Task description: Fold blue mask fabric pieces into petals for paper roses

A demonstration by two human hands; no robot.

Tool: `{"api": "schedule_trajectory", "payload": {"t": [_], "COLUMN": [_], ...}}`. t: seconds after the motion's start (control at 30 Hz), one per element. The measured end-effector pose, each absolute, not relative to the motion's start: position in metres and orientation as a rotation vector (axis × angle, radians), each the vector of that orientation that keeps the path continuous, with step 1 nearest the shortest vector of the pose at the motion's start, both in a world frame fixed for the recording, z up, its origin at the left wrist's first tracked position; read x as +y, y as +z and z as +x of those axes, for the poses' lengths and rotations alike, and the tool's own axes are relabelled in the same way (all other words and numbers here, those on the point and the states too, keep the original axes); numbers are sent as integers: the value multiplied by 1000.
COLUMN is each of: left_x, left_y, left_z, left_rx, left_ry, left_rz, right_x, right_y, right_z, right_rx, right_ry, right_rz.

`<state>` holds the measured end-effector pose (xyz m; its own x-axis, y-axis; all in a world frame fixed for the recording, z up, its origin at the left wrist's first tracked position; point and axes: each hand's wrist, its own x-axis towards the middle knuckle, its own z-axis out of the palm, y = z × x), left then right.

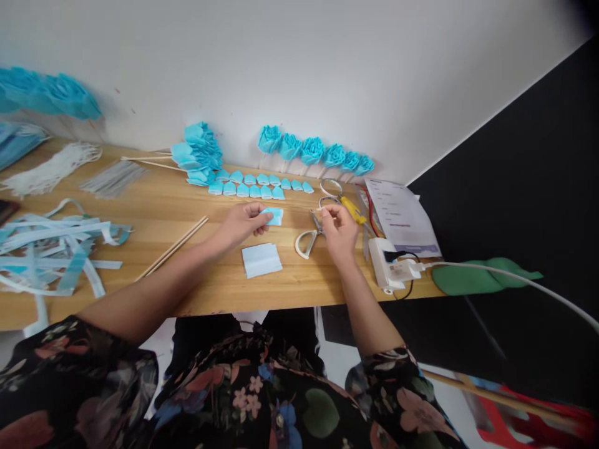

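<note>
My left hand (243, 223) pinches a small light blue folded piece (274, 216) just above the wooden table (187, 274). My right hand (337, 231) is closed over the white-handled scissors (306, 242), which lie on the table between the two hands. A pale blue rectangle of mask fabric (261, 259) lies flat below my left hand. Two rows of several folded blue petals (259, 185) sit behind my hands.
Several blue fabric roses (311, 149) lean on the wall. A pile of blue folded pieces (197, 154), wooden sticks (173, 247), cut strips (56, 243), white ear loops (49, 168) and grey wires (112, 178) lie left. A white charger (390, 265), papers (397, 215) and yellow tool (352, 209) lie right.
</note>
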<state>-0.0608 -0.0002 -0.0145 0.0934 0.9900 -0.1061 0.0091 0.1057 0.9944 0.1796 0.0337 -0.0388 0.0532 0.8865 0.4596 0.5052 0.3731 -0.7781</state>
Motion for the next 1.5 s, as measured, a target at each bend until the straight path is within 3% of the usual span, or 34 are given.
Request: {"api": "schedule_trajectory", "payload": {"t": [0.2, 0.43, 0.77, 1.17, 1.5], "left_x": [1, 0, 2, -1, -1], "left_y": [-15, -12, -15, -8, -10], "left_z": [-61, -61, -61, -57, -57], "left_rx": [1158, 1122, 1141, 1200, 1162], "left_ry": [1044, 1042, 1094, 1014, 1018], "left_rz": [1149, 1146, 1090, 1079, 1062], "right_x": [12, 32, 40, 29, 29], "right_y": [-10, -12, -41, -30, -31], "right_z": [142, 127, 130, 129, 127], "right_rx": [-2028, -2014, -1500, -1913, -2042], "right_ry": [294, 148, 933, 209, 45], "right_rz": [-916, -745, -890, -709, -659]}}
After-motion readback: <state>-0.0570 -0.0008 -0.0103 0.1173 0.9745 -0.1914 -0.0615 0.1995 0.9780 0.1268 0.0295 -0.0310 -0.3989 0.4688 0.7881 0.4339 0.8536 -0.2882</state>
